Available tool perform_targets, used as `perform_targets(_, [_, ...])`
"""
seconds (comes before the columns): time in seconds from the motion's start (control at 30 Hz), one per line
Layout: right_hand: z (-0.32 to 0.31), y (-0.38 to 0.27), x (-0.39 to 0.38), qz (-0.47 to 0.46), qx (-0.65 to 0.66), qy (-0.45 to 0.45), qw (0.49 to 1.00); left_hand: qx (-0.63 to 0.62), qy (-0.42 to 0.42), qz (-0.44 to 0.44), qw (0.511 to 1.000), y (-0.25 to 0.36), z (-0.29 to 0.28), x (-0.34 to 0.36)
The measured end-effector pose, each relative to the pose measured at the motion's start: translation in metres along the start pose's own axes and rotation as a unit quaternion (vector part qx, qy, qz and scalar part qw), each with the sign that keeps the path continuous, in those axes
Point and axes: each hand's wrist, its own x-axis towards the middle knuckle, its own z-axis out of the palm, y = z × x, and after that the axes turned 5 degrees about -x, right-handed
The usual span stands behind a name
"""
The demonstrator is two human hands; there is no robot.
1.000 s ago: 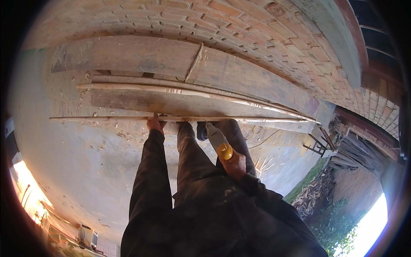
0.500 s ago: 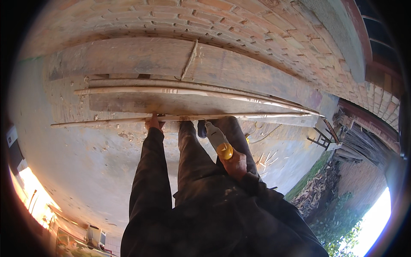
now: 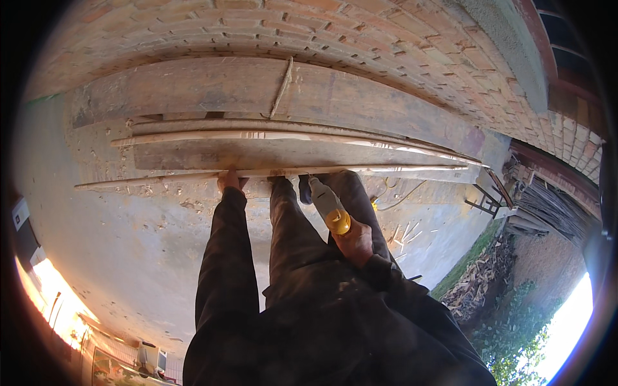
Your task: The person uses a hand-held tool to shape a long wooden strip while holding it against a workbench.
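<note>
My left hand [image 3: 229, 181] is closed on a long thin wooden pole [image 3: 145, 180], which runs crosswise in front of my legs at the near side of a plank bench [image 3: 193, 154]. In my closed right hand [image 3: 356, 244] is a tapering, pale-grey tool [image 3: 326, 198] with a rounded yellow rear end. Its exact kind is unclear. The narrow front points away from me and meets or overlaps the pole between my knees; whether they touch, I cannot tell. My right fingers are partly hidden behind the yellow end.
More long poles [image 3: 244, 135] lie along the bench, and a short stick [image 3: 281, 90] lies across its rear board. A brick wall [image 3: 309, 29] rises behind. Cut sticks [image 3: 404, 237] and a bent cable or wire [image 3: 402, 201] are on the floor to the right; stacked poles [image 3: 559, 201] stand beyond.
The right part of the near pole sits slightly higher in the picture. My left hand keeps its grip, and the tool has barely shifted in my right hand.
</note>
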Motion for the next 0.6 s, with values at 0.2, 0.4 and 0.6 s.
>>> perform_targets(0.2, [0.000, -0.003, 0.006, -0.013, -0.011, 0.012, 1.000, 0.097, -0.007, -0.001, 0.995, 0.007, 0.015, 0.004])
perform_targets(0.4, [-0.001, -0.004, 0.011, -0.005, -0.062, -0.006, 0.998, 0.215, -0.021, -0.046, 0.975, -0.004, 0.013, 0.013])
perform_targets(0.6, [0.003, -0.001, 0.012, 0.019, -0.069, -0.005, 0.997, 0.672, -0.044, 0.153, 0.723, 0.011, 0.035, -0.080])
